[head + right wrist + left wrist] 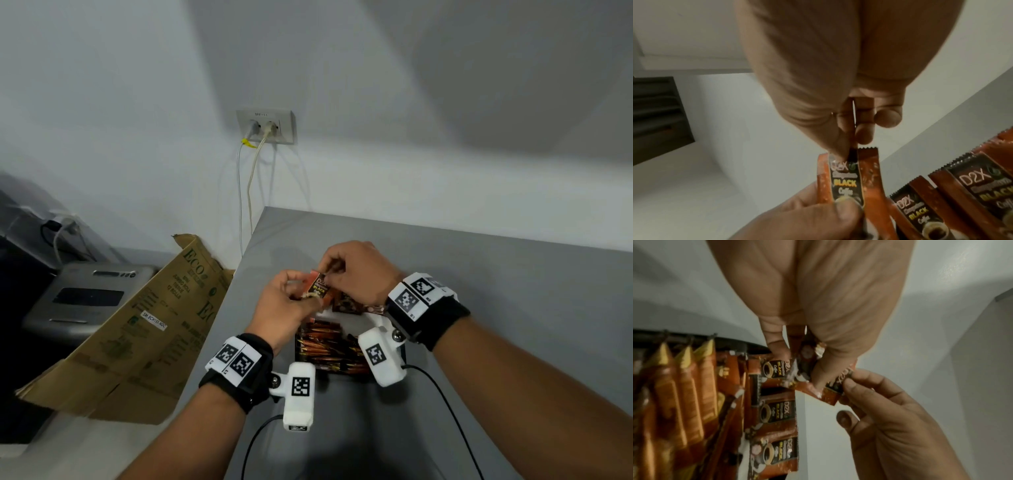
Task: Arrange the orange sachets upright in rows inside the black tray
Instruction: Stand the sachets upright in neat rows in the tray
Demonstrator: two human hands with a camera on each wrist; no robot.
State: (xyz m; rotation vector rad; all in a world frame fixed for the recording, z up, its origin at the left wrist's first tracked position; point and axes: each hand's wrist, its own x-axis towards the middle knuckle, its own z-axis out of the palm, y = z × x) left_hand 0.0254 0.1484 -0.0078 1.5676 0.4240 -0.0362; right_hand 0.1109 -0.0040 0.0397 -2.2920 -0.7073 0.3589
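Note:
Above the grey counter both hands hold one orange "D2X Black Coffee" sachet. My left hand pinches its lower part, thumb on the printed face. My right hand pinches its serrated top edge. A strip of joined sachets hangs from the left hand's grip toward the black tray. The tray lies below and between my wrists, holding several orange sachets packed on end; the wrist cameras hide part of it.
A brown cardboard box leans against the counter's left edge, with a grey appliance beyond it. Cables drop from a wall socket behind the counter corner. Two black wrist-camera cables trail across the near counter.

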